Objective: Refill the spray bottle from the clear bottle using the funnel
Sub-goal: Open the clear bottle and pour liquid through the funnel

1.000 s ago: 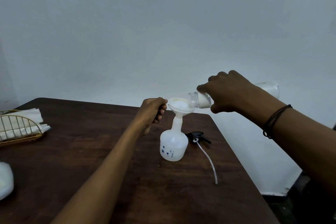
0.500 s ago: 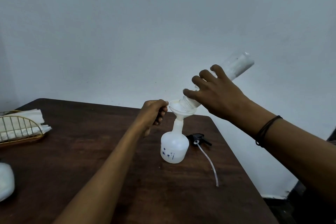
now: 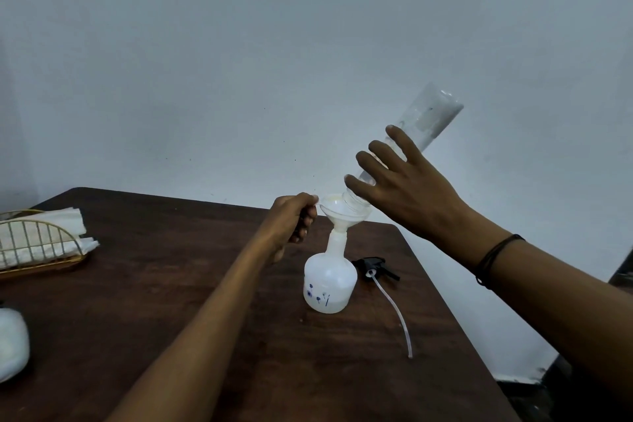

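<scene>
table: dark brown wooden table [image 3: 171, 301], matte grain, carries everything
clear bottle: tall clear plastic bottle [image 3: 430, 116], tipped steeply with base up, mouth down inside the funnel; looks almost drained, only white residue on the walls
spray bottle: squat translucent white plastic spray bottle [image 3: 329, 284] with small blue flower print, upright mid-table, shallow liquid at the bottom, neck open
right hand: my right hand [image 3: 407, 195] wraps the clear bottle near its neck, fingers spread round the far side, thumb hidden
left hand: my left hand [image 3: 291, 219] is curled, pinching the funnel's rim tab
funnel: small white plastic funnel [image 3: 339, 212], smooth cone, stem seated in the spray bottle neck
sprayer: black trigger sprayer head [image 3: 375, 265] with thin clear dip tube, lying just right of the spray bottle
risk: bottle mouth leans on the funnel rim; I judge too much push could tip the light spray bottle or lever the funnel out, spilling
risk 2: slick plastic, loose spread grip; bottle could slip
</scene>
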Available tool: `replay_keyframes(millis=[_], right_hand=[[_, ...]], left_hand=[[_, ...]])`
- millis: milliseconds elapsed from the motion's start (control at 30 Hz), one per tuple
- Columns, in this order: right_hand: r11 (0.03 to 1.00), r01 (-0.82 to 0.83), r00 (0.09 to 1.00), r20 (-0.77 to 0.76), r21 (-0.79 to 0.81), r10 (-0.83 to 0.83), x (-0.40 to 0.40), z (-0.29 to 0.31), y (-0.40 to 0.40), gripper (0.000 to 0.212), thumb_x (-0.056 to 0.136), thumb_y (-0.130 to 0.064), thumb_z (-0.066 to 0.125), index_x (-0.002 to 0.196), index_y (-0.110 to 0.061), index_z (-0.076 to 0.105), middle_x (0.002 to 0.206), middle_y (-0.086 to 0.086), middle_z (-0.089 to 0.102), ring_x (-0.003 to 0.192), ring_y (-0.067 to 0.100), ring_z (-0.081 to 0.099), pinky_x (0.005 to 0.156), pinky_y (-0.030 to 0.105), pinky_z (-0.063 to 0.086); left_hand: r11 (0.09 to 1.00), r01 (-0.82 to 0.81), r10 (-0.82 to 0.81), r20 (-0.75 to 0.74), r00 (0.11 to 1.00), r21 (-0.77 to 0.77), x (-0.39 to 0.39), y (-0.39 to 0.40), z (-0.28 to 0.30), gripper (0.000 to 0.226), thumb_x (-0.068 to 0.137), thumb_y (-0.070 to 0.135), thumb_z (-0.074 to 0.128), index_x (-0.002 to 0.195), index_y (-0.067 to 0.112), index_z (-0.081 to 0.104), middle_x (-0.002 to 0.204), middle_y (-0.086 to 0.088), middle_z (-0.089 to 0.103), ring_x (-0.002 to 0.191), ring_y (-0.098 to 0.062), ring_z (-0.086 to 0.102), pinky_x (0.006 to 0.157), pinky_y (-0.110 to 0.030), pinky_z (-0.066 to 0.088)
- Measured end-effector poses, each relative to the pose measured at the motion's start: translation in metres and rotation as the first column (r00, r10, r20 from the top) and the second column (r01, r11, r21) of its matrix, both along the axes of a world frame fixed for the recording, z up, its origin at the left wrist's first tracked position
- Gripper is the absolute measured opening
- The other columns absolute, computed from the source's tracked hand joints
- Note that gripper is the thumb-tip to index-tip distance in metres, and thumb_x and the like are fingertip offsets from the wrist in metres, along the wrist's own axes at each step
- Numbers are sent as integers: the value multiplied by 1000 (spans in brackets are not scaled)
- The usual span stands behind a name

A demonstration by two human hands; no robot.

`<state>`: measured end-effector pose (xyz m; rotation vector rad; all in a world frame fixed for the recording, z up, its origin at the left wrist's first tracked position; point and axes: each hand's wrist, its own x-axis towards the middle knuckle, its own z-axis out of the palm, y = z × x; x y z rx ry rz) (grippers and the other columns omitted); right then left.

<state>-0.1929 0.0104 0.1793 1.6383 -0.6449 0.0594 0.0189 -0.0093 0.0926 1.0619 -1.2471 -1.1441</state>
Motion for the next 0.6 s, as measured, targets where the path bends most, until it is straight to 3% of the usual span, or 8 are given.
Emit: replay_keyframes(millis=[133,233,333,500,600], right_hand=[[998,-32,987,157,52,23,-5,-2,1,61,88,2,13,119,-16,63,109,14,63,102,38,59,105,58,35],[994,-48,935,354,94,11,-5,-7,5,61,66,5,45,119,-17,64,103,13,64,94,38,60,88,49,40],[988,-19,864,500,155,-62,-6,-14,15,67,56,-6,71,122,-17,64,94,11,63,81,35,56,71,41,38],[977,-80,670,737,198,-94,-12,-31,34,66,65,-27,75,129,-16,60,92,11,61,75,34,55,62,35,34],[942,-203,479,866,269,-144,-2,-42,51,66,75,-41,70,134,-18,53,98,8,60,84,31,55,63,33,39]], left_hand=[[1000,15,-15,3,1000,9,0,-1,-1,35,93,35,54,64,15,54,56,2,48,43,-13,38,43,-23,27],[1000,16,-16,-6,1000,12,0,-1,-1,36,93,38,54,64,16,54,55,3,48,43,-12,37,44,-23,26],[1000,16,-16,-8,1000,18,-1,0,-1,38,93,41,56,65,16,53,54,4,47,43,-12,37,44,-23,27],[1000,-6,6,-6,1000,9,-1,-2,-3,45,94,50,52,66,15,55,55,3,49,45,-12,39,45,-23,29],[998,-65,65,3,998,19,1,-2,-7,51,96,53,48,67,12,56,55,1,49,45,-13,40,47,-24,31]])
